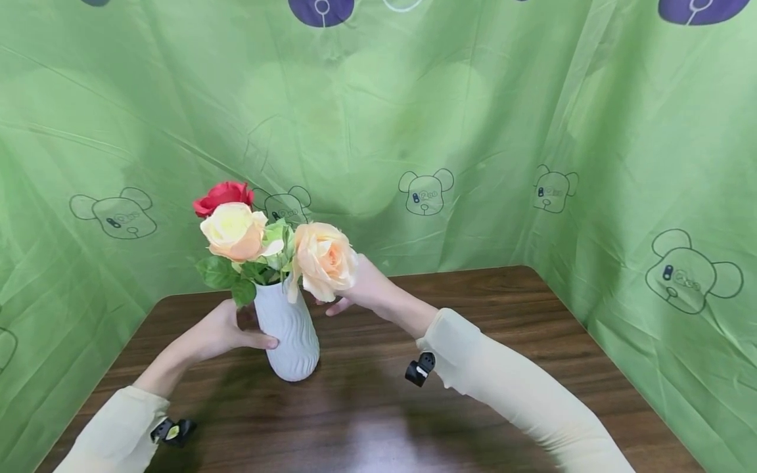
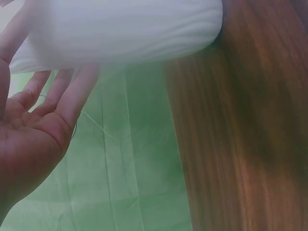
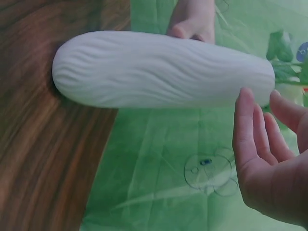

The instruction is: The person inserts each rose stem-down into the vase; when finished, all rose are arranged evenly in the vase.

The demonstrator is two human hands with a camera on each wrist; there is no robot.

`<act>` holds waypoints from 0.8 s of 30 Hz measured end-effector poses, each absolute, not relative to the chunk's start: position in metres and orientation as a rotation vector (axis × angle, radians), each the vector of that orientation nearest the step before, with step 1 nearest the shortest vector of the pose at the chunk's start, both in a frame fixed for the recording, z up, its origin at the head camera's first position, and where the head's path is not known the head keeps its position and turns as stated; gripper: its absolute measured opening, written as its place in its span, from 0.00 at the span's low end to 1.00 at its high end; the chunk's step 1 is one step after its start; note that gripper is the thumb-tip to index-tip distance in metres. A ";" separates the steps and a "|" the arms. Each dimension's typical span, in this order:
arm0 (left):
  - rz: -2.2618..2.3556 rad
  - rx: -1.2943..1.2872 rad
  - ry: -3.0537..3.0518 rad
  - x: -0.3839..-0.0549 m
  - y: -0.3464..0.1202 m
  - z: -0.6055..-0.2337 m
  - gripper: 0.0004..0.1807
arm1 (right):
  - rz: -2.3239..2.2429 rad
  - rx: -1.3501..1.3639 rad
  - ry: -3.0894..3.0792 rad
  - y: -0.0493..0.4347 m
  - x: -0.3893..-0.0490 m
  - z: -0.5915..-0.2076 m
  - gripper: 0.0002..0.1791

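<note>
A white vase [image 1: 288, 332] with wavy ridges stands on the wooden table, leaning slightly. My left hand [image 1: 221, 332] holds its left side, thumb across the front and fingers behind; in the left wrist view, fingers [image 2: 77, 94] reach the vase's far side. Out of the vase rise a red rose [image 1: 225, 197], a pale yellow-peach rose [image 1: 233, 231] and a larger peach rose [image 1: 325, 259], with green leaves [image 1: 219, 272]. My right hand [image 1: 372, 286] is beside the vase's mouth, partly hidden behind the peach rose. In the right wrist view its fingers [image 3: 245, 120] look loosely extended, holding nothing visible.
Brown wooden table [image 1: 503, 341] lies under the vase and forearms. A green curtain [image 1: 367, 131] printed with bear heads hangs behind the table and along both sides. Black devices [image 1: 420, 369] are strapped at both wrists.
</note>
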State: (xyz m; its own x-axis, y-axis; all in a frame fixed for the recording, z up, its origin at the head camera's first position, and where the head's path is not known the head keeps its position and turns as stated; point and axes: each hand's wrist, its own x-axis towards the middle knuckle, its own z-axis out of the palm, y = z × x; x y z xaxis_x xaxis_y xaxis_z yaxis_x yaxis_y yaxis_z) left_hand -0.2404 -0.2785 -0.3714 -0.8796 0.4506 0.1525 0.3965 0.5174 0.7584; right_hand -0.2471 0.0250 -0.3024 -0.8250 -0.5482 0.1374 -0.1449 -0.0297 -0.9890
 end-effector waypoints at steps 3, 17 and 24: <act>1.327 0.774 2.683 -0.239 -0.280 -0.372 0.44 | -1.893 -0.730 2.006 0.035 -0.249 -0.298 0.16; 1.260 0.795 3.002 -0.227 -0.306 -0.361 0.29 | -1.378 -1.239 2.876 0.121 -0.249 -0.276 0.18; 0.942 0.972 3.416 -0.228 -0.315 -0.349 0.30 | -0.806 -1.305 3.369 0.163 -0.245 -0.273 0.24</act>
